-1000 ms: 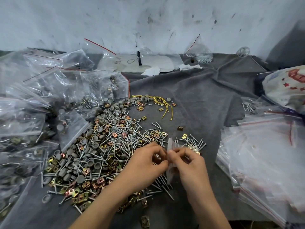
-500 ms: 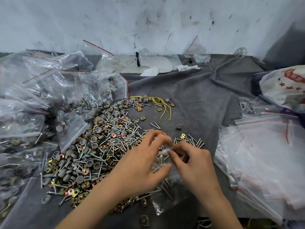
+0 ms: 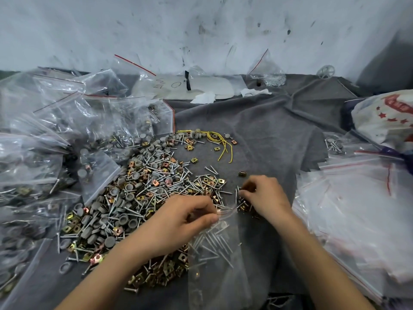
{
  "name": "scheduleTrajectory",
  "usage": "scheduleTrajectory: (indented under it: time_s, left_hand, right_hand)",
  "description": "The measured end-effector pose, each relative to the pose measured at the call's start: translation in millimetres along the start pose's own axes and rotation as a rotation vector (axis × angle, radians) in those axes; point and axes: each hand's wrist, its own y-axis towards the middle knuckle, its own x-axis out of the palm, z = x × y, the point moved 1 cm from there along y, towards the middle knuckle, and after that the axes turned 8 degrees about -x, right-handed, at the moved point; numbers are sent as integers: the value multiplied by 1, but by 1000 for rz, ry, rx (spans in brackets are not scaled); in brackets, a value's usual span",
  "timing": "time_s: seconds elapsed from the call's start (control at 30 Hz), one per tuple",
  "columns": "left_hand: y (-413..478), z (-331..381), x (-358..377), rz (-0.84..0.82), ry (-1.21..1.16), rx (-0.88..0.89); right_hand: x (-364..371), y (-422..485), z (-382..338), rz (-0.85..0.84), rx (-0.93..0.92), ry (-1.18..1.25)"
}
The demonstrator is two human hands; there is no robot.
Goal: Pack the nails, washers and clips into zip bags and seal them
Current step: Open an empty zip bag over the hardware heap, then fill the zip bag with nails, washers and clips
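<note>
Handling judged awkward: limp, slippery bag [image 3: 223, 278], nails [image 3: 212, 242] loose inside, lies by the bench [image 3: 263, 139] front edge, left hand [image 3: 178, 224] pinching its mouth, the best hold; right hand [image 3: 266, 198] pinches more nails beside it.

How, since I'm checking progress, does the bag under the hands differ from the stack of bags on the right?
The bag holds nails; the stack looks empty. The bag lies alone on the cloth, its mouth pinched by the left hand; the stack is many bags piled flat, with no hand on it. Both are clear plastic.
</note>
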Motion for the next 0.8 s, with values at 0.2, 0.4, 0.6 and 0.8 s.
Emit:
scheduleTrajectory:
  time_s: [0.2,0.4,0.6,0.8]
  left_hand:
    - [-1,-10,3,34,127,55]
    - [1,-13,0,78,228,116]
    - [2,-14,-2,88,192,104]
    - [7,-13,5,58,172,88]
  right_hand:
    - [11,9,-21,32,-34,-180]
    - [13,13,-29,-70,-41,-45]
    - [-25,5,-37,121,-255,531]
    - [-24,13,-35,-71,-228,48]
